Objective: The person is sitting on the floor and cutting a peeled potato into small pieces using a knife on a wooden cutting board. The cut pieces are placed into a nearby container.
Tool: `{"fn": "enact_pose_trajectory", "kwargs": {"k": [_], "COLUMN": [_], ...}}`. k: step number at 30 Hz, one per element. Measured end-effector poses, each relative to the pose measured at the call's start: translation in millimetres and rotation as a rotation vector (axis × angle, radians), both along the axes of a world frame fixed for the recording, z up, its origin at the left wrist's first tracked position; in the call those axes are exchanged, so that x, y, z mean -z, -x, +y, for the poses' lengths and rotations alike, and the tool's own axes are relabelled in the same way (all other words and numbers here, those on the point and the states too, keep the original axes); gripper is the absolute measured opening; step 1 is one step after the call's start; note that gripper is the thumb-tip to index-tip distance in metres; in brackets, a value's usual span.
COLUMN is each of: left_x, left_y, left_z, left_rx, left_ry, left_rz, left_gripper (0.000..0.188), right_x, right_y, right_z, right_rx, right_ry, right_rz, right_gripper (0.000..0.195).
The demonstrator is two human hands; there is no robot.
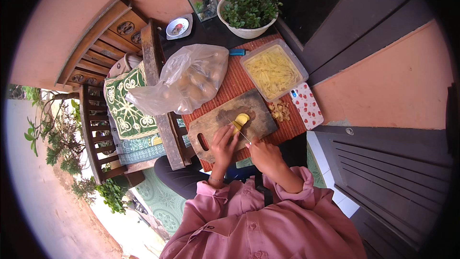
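A worn wooden cutting board point(212, 122) lies tilted across a ribbed orange-red mat point(239, 75). On it are pale yellow slices, apparently potato point(242, 119), fanned beside the piece under my left hand point(222, 145). My left fingertips press that piece against the board. With my right hand point(265, 155) I grip a knife whose thin blade point(245, 137) runs along the piece close to my left fingers; my fist hides most of its handle. Beyond the board, a plastic tub point(302, 67) holds many thin yellow strips point(274, 72).
A clear plastic bag point(176, 64) of round brown potatoes point(197, 84) sits behind the board. Peelings point(280, 110) and a strawberry-patterned phone case point(308, 109) lie at the right. A potted plant point(249, 5), glass tank point(201, 5) and small dish point(178, 27) stand behind. A wooden bench point(154, 54) is left.
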State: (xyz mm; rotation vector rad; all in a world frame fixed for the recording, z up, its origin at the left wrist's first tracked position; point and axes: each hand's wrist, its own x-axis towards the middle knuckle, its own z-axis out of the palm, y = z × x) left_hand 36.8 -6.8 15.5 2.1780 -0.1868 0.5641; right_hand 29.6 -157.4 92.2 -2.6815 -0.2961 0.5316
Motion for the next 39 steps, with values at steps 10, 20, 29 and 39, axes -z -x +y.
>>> {"fn": "enact_pose_trajectory", "kwargs": {"k": [10, 20, 29, 39], "left_x": [2, 4, 5, 7], "left_y": [1, 2, 2, 3], "left_z": [2, 0, 0, 1], "left_rx": [0.014, 0.001, -0.003, -0.002], "left_ry": [0.016, 0.005, -0.005, 0.006], "left_rz": [0.02, -0.002, -0.011, -0.011], "left_gripper": [0.031, 0.031, 0.029, 0.03], "right_x": [12, 31, 21, 6], "right_y": [-15, -23, -8, 13], "right_z": [7, 14, 2, -15], "right_rx": [-0.021, -0.024, -0.015, -0.01], "right_ry": [-0.031, 0.024, 0.022, 0.061], "right_rz": [0.024, -0.035, 0.001, 0.014], "right_gripper": [0.031, 0.03, 0.031, 0.031]}}
